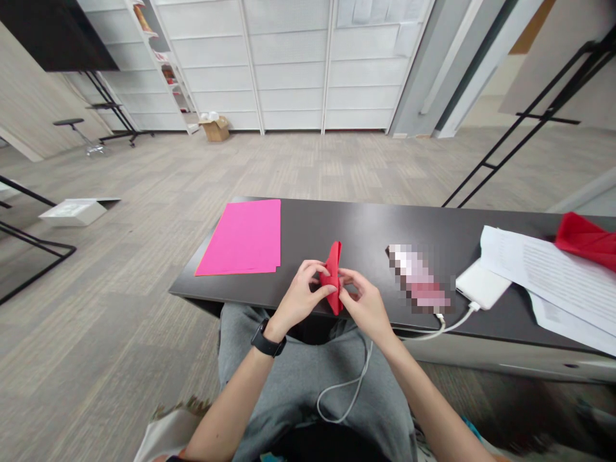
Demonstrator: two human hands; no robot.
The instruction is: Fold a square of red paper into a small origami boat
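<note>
A folded piece of red paper (333, 269) stands on edge above the near rim of a dark table (366, 231). My left hand (301, 296), with a black watch on its wrist, pinches the paper from the left. From the right, my right hand (363, 300) pinches its lower part. Both hands have their fingers closed on the paper. A stack of pink paper sheets (243, 239) lies flat on the table to the left of my hands.
A blurred-out object (419, 282) and a white power bank (482, 283) with a white cable (346, 391) lie right of my hands. Printed white sheets (553, 273) and another red folded paper (584, 239) sit at the table's right end. A black stand (524, 138) rises behind.
</note>
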